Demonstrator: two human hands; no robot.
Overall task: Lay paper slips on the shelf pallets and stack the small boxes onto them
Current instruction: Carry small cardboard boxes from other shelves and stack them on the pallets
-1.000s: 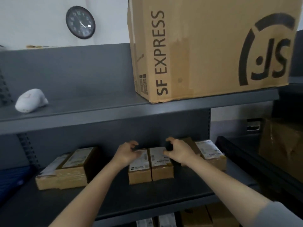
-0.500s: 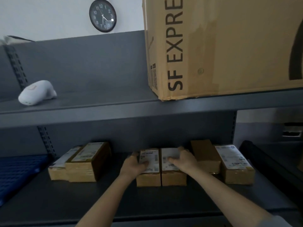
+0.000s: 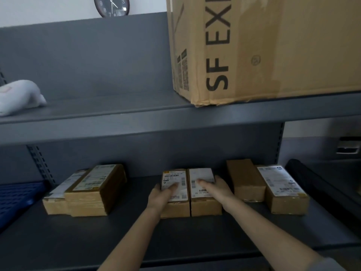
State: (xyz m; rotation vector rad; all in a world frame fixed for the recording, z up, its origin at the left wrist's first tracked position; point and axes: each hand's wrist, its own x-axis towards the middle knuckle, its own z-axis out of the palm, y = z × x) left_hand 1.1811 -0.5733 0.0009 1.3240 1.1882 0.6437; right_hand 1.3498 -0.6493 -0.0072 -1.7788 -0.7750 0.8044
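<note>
Carton (image 3: pixel 273 47): large brown box printed "SF EX…", standing at the right of the upper shelf (image 3: pixel 117 114), one corner jutting past the shelf's front edge.
Lower shelf (image 3: pixel 78 241): dark grey metal; all the small boxes sit on it.
Blue pallet (image 3: pixel 17 200): slotted plastic, at the far left edge, level with the lower shelf.
Left boxes (image 3: pixel 91 192): two labelled brown parcels side by side, touching.
Right boxes (image 3: pixel 267 188): two more, touching, the outer one with a white label on top.
Left middle box (image 3: pixel 175 206): mid-shelf, label up, pressed against the right middle box (image 3: pixel 205 208).
White object (image 3: pixel 17 96): rounded, lying at the left of the upper shelf.
Left grip (image 3: pixel 162 194): clamped on the left middle box, thumb across its label, fingers down its outer side.
Right grip (image 3: pixel 218 187): clamped likewise on the right middle box, thumb on top, fingers along its right side.
Clock (image 3: pixel 111 5): dark dial on the wall, cut off by the top edge.
</note>
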